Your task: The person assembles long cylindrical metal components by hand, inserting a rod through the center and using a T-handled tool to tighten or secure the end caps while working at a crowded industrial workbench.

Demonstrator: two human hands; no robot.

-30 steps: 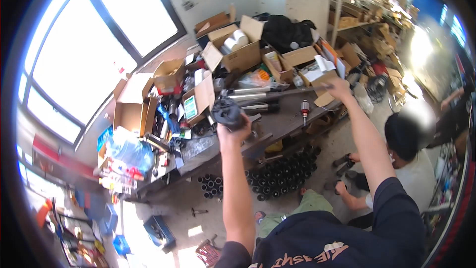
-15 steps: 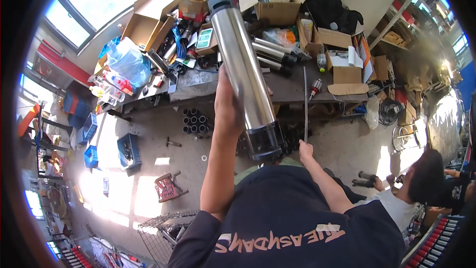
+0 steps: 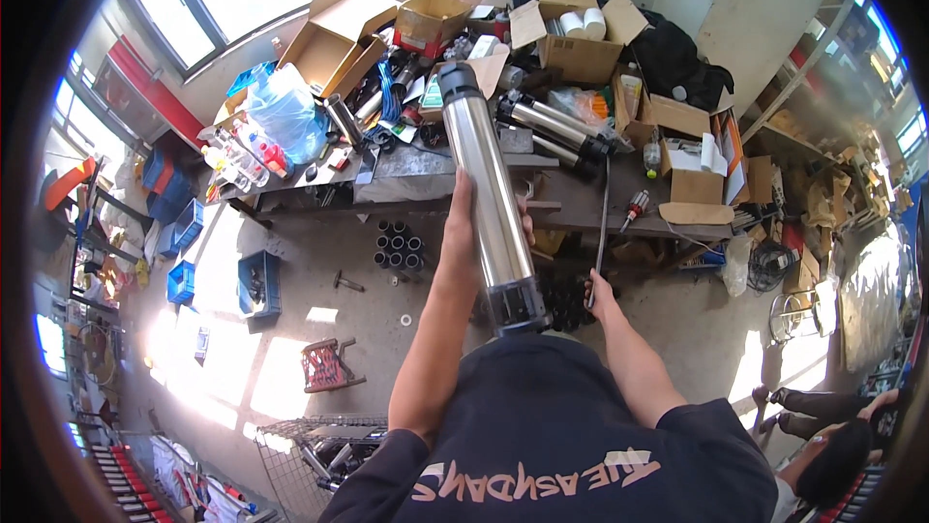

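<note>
My left hand (image 3: pixel 463 218) is wrapped round a long shiny steel cylinder (image 3: pixel 491 204) with dark end pieces, which looks like a submersible pump. It stands tilted before my chest, its lower end close to my shirt and its upper end toward the workbench (image 3: pixel 397 184). Fingertips show on the cylinder's right side. To the right, my right hand (image 3: pixel 600 297) is closed round the lower end of a thin metal rod (image 3: pixel 604 223). The rod points up past the bench's front edge.
More steel cylinders (image 3: pixel 556 121), open cardboard boxes (image 3: pixel 581 54) and plastic bottles (image 3: pixel 232 160) crowd the bench. On the floor lie dark tubes (image 3: pixel 397 244), a hammer-like tool (image 3: pixel 348 281), a blue crate (image 3: pixel 258 286) and a small stool (image 3: pixel 327 365). At lower right is another person (image 3: pixel 837 460).
The cylinder's upper end has dropped lower in view and sits farther from me. My right hand still grips the rod. The other person has shifted toward the lower right.
</note>
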